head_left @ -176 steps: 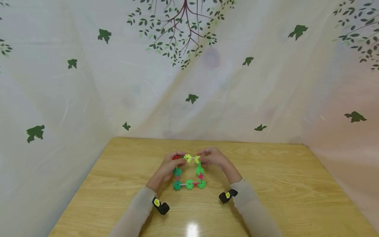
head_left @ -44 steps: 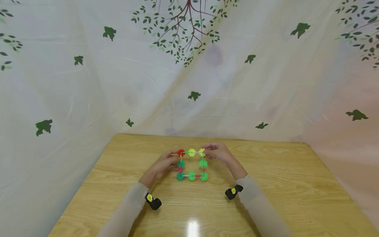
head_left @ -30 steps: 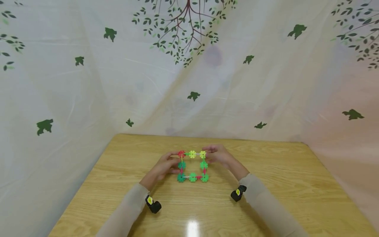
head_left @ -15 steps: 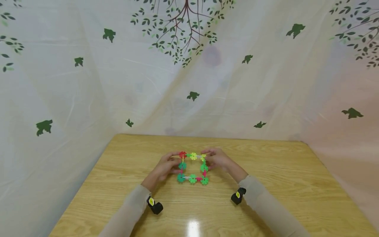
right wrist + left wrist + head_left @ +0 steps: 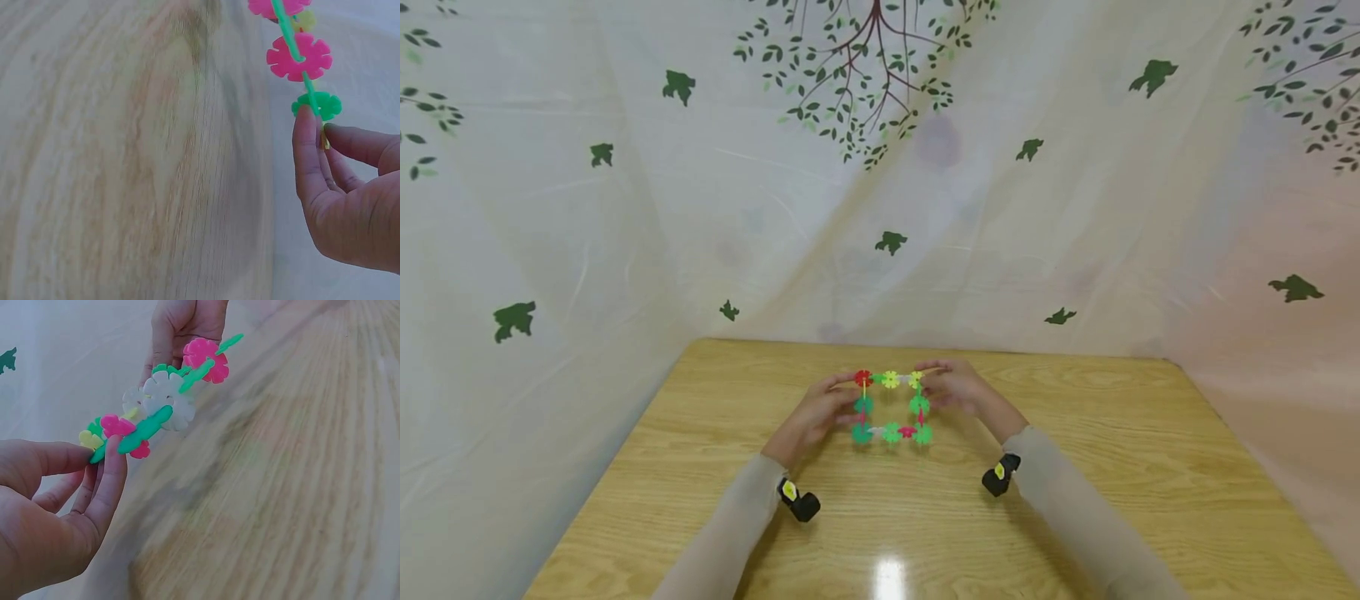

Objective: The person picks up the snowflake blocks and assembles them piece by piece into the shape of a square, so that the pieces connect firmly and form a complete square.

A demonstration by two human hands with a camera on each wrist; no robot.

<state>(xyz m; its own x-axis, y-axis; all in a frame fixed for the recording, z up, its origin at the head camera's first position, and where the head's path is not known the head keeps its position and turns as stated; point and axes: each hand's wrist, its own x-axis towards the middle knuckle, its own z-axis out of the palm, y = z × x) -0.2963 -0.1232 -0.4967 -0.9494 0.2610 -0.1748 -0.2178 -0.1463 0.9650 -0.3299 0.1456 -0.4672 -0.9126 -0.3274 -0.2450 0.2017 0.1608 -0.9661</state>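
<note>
A square frame of interlocking snowflake discs (image 5: 891,432) is held up over the table between both hands. Its discs are red, yellow, teal and green, with pink and white ones set edge-on in the head view. At the left side, by the red disc (image 5: 863,378) and teal disc (image 5: 863,405), my left hand (image 5: 816,408) pinches the frame between thumb and fingers. My right hand (image 5: 962,389) grips the upper right corner at a yellow disc. The right wrist view has its thumb and fingertips on that corner, beneath a green disc (image 5: 325,106).
The wooden table (image 5: 1112,483) spreads beneath the hands. Behind it hangs a pale cloth (image 5: 760,208) printed with branches and green birds. Black cameras sit on the left wrist (image 5: 805,507) and right wrist (image 5: 997,479).
Since the earliest frame, the left hand has shifted from the top edge to the left side. Over the last half second, both hands have moved the frame slightly up in the head view.
</note>
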